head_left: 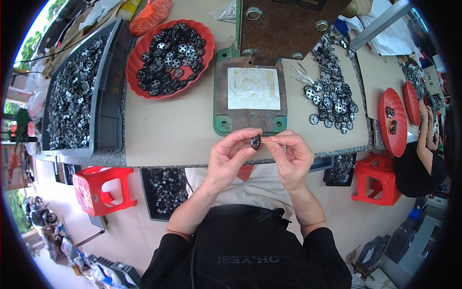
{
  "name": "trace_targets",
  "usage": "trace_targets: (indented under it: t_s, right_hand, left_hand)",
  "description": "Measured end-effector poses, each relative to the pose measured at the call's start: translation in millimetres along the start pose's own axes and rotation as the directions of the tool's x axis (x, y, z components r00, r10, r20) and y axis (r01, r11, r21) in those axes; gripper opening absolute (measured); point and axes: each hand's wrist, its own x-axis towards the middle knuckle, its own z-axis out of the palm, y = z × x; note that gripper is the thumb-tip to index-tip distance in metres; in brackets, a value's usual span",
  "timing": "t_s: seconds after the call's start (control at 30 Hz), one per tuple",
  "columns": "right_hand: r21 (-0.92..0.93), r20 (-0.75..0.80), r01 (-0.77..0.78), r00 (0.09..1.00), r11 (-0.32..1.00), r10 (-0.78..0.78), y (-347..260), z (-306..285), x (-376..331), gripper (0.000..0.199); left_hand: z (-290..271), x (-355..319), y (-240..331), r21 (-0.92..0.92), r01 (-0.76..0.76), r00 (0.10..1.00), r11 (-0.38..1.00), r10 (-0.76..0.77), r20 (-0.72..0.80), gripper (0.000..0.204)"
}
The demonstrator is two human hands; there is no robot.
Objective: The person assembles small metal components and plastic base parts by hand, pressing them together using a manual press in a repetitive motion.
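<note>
My left hand (pixel 230 153) pinches a small black toy wheel (pixel 255 142) between thumb and fingertips, just in front of the press. The fingers of my right hand (pixel 293 155) close on a thin metal axle (pixel 265 141), whose near end meets the wheel's centre. Whether it has entered the hub I cannot tell. Behind my hands stands the press base (pixel 222 118), green, with a pale plate (pixel 253 89) on top. To the right lie loose wheels (pixel 332 103) with silver spokes, beside several thin metal axles (pixel 301 74).
A scalloped red bowl (pixel 207 36) of wheels sits at the back left. Beside it is a grey bin (pixel 107 96) of small dark parts. The press's brown block (pixel 288 31) rises at the back. At far right another person (pixel 418 166) works near red trays (pixel 392 135).
</note>
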Motion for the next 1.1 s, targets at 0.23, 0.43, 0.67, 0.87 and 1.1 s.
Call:
trace_targets:
  t_s: [0.23, 0.43, 0.67, 0.87, 1.1]
  right_hand:
    - [0.179, -0.098, -0.059, 0.992, 0.982, 0.077, 6.0, 4.7, -9.8, 0.01]
    - [0.052, -0.042, -0.016, 0.999, 0.999, 0.018, 3.7, -5.2, -5.1, 0.011]
    - [0.1, -0.026, -0.021, 0.999, 0.995, 0.023, 7.8, -6.6, -2.5, 0.011]
    - [0.216, -0.044, -0.131, 0.989, 0.968, 0.143, 5.0, -12.4, -1.1, 0.012]
    - [0.006, 0.1, -0.288, 0.953, 0.958, 0.286, -9.2, -47.5, 41.4, 0.03]
  left_hand:
    - [1.8, 0.0, -3.6, 0.121, -0.089, 0.996, 0.989, 0.089, -0.001, 0.035]
    - [7.8, -1.2, 8.3, 0.024, 0.081, 0.996, 0.996, -0.08, -0.046, 0.032]
    - [10.0, 1.1, -1.6, 0.202, -0.031, 0.997, 0.979, 0.046, -0.069, 0.033]
    - [10.5, 5.5, -5.5, 0.118, 0.033, 0.999, 0.992, -0.028, -0.04, 0.033]
    - [1.2, 6.9, -0.1, -0.108, 0.142, 0.984, 0.984, -0.152, -0.093, 0.031]
